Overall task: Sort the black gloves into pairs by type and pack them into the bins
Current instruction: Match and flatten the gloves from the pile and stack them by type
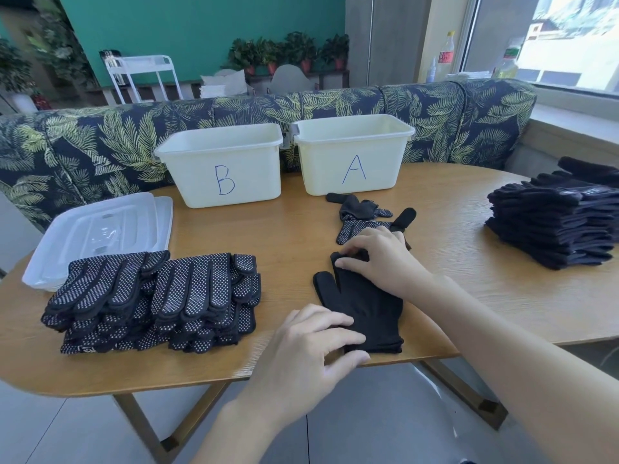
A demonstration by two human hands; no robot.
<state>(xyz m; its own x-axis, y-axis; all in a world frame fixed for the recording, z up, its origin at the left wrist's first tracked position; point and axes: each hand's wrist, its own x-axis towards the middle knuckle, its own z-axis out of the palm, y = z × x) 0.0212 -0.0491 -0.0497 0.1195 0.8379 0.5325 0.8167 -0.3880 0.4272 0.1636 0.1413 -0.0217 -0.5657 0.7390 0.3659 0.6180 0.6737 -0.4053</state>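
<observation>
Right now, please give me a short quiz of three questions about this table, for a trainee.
1. True or false: bin A stands to the right of bin B.
2. What lies under both hands: (a) a dotted glove, (b) a plain glove, (c) a lid?
3. Fill in: the dotted stack lies in front of the clear ____.

Key:
1. True.
2. b. The left hand presses its cuff end; the right hand is at its fingers.
3. lids

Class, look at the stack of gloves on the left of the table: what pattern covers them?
The left glove stack is black with small white dots, seen in the head view.
</observation>
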